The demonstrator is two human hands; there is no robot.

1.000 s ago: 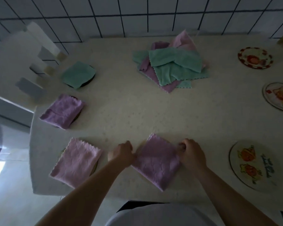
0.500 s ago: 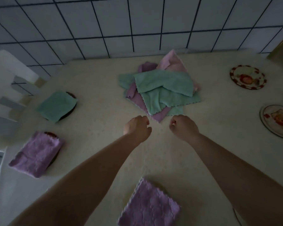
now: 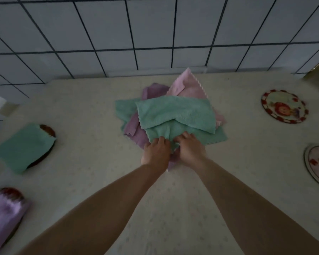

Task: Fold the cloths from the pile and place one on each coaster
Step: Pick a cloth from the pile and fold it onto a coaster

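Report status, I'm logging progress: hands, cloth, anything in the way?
Left hand and right hand both gripping near edge of green cloth in the pile. Another green cloth overlaps it. Two coasters right uncovered.

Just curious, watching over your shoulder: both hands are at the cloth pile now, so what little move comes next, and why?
Probably lift the green cloth off the pile toward the person. Both the left hand and right hand already grip its near edge, and it lies partly under another green one. Two coasters on the right remain bare.
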